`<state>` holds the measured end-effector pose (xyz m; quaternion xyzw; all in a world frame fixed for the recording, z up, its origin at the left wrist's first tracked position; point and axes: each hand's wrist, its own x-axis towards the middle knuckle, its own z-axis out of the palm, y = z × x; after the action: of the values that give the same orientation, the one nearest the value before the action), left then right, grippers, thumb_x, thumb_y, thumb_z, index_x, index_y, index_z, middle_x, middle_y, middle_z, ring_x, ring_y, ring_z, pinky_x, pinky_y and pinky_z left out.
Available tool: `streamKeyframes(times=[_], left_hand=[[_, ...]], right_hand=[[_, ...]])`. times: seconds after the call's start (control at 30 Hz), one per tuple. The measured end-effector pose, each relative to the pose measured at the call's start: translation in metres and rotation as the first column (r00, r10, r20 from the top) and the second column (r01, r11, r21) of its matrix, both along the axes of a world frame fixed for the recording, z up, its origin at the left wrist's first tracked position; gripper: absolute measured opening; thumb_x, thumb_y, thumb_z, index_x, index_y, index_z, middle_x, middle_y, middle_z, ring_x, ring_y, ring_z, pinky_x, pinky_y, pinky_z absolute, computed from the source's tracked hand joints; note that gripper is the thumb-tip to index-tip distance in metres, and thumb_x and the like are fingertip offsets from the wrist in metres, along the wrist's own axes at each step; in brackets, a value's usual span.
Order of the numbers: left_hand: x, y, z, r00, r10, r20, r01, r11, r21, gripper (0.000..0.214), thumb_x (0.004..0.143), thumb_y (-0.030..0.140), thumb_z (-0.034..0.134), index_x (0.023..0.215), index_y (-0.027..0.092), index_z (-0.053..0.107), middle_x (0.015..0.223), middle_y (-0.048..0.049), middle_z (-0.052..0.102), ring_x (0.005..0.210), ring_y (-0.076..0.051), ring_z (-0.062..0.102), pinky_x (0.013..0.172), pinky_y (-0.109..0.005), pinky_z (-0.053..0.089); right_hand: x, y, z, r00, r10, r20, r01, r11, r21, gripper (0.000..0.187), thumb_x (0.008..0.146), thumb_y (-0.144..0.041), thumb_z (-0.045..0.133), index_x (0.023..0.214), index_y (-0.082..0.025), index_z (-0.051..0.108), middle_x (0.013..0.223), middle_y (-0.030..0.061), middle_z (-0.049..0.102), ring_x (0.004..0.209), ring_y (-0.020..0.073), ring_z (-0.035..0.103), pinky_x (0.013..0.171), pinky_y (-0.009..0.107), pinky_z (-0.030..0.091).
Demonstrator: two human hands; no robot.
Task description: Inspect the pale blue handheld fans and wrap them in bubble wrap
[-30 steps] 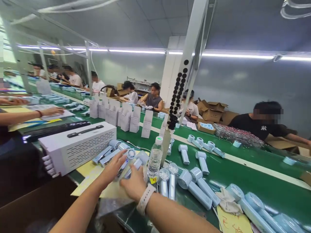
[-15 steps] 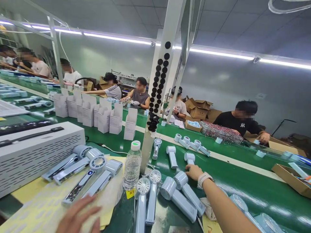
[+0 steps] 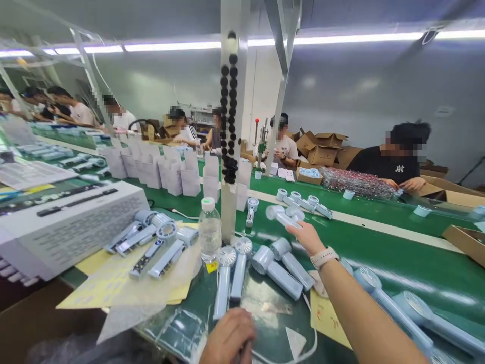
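Observation:
Over the green belt, my right hand (image 3: 307, 236), with a white watch band at the wrist, is closed on the handle of a light-blue handheld fan (image 3: 285, 217). Motion smears this fan, and another fan head (image 3: 297, 212) shows close behind it. My left hand (image 3: 229, 336) is low at the near table edge with its fingers curled together; whatever they may hold is hidden. Just beyond it lie two fans with spoked fronts (image 3: 227, 257). Two more light-blue fans (image 3: 278, 273) rest to their right, below my right hand.
A clear water bottle (image 3: 209, 230) stands beside the metal post (image 3: 228, 212). Left are open-backed fans (image 3: 155, 242) on yellow sheets, a white slotted box (image 3: 76, 227) and several upright white cartons (image 3: 172, 174). More fans (image 3: 401, 308) lie at right. Co-workers sit across the belt.
My right hand has lifted a handheld fan off the belt. My left hand has moved right, from above the yellow sheets to the table's front edge, and its fingers have curled. The view has shifted.

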<state>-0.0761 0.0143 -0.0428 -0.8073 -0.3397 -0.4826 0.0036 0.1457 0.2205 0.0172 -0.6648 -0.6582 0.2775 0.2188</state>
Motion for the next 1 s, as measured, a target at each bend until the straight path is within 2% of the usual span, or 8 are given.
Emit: streamKeyframes(times=[0.1,0.17,0.27,0.4,0.5,0.7,0.87,1.0], left_hand=[[0.035,0.004,0.017,0.914,-0.025,0.405,0.221,0.867,-0.446,0.027,0.090,0.024,0.057,0.116,0.023,0.063,0.115,-0.0080,0.067,0.111,-0.018,0.062,0.097,-0.025,0.048],[0.065,0.010,0.030,0.576,0.098,0.811,0.605,0.617,-0.504,0.055,0.085,0.059,0.057,0.126,0.022,0.059,0.135,-0.0121,0.056,0.123,-0.024,0.055,0.103,-0.033,0.046],[0.093,0.017,0.047,0.205,0.493,0.846,0.841,0.352,-0.410,0.075,0.057,0.072,0.073,0.107,0.017,0.068,0.115,-0.0111,0.066,0.103,-0.025,0.063,0.097,-0.037,0.049],[0.088,0.012,0.052,0.249,0.679,0.691,0.864,0.167,-0.476,0.064,0.036,0.060,0.087,0.076,0.012,0.070,0.078,-0.0052,0.067,0.071,-0.017,0.062,0.082,-0.033,0.054],[0.069,0.003,0.047,0.314,0.647,0.694,0.799,0.215,-0.562,0.060,0.040,0.054,0.089,0.079,0.013,0.072,0.079,-0.0065,0.066,0.070,-0.017,0.061,0.071,-0.030,0.054],[0.039,-0.013,0.047,0.380,0.337,0.861,0.680,0.529,-0.507,0.050,0.059,0.053,0.082,0.091,0.016,0.073,0.096,-0.0087,0.065,0.092,-0.023,0.062,0.078,-0.030,0.055],[0.032,-0.016,0.061,0.362,0.259,0.895,0.760,0.474,-0.445,0.063,0.059,0.071,0.072,0.089,0.017,0.071,0.101,-0.0112,0.067,0.113,-0.033,0.058,0.094,-0.044,0.050],[0.045,-0.011,0.072,0.231,0.252,0.940,0.824,0.463,-0.327,0.065,0.049,0.074,0.075,0.079,0.017,0.066,0.103,-0.0091,0.067,0.116,-0.033,0.056,0.097,-0.042,0.048]], right_hand=[[0.009,-0.082,0.002,0.996,0.044,-0.076,-0.034,0.990,0.133,0.050,0.087,-0.043,0.056,0.127,-0.013,0.058,0.135,0.0143,0.052,0.121,0.0294,0.052,0.101,0.040,0.043],[0.004,-0.137,0.003,0.990,0.107,-0.094,-0.088,0.977,0.195,0.053,0.076,-0.043,0.066,0.122,-0.018,0.064,0.150,0.0117,0.036,0.135,0.0307,0.037,0.112,0.041,0.031],[0.000,-0.198,0.009,0.976,0.204,-0.073,-0.182,0.955,0.235,0.066,0.072,-0.039,0.073,0.133,-0.020,0.058,0.158,0.0169,0.017,0.142,0.0372,0.022,0.114,0.054,0.023],[0.018,-0.216,0.015,0.914,0.373,-0.161,-0.361,0.927,0.097,0.047,0.079,-0.043,0.073,0.121,-0.023,0.067,0.148,0.0152,0.041,0.134,0.0344,0.041,0.107,0.047,0.038],[0.031,-0.190,0.001,0.980,0.182,-0.078,-0.177,0.982,0.067,0.031,0.098,-0.026,0.046,0.085,-0.014,0.071,0.090,0.0109,0.069,0.089,0.0251,0.065,0.083,0.036,0.051],[0.017,-0.156,-0.039,0.993,-0.001,0.114,-0.016,0.990,0.141,0.015,0.083,0.000,0.050,0.091,-0.006,0.061,0.114,0.0275,0.055,0.114,0.0416,0.045,0.095,0.052,0.035],[0.015,-0.215,-0.022,0.971,0.189,-0.148,-0.184,0.982,0.049,0.013,0.096,-0.018,0.040,0.093,-0.018,0.052,0.078,0.0066,0.062,0.076,0.0246,0.058,0.072,0.035,0.045],[0.014,-0.256,-0.005,0.794,0.360,-0.490,-0.437,0.898,-0.049,0.019,0.095,-0.033,0.041,0.096,-0.023,0.057,0.067,-0.0003,0.060,0.064,0.0200,0.057,0.061,0.030,0.041]])
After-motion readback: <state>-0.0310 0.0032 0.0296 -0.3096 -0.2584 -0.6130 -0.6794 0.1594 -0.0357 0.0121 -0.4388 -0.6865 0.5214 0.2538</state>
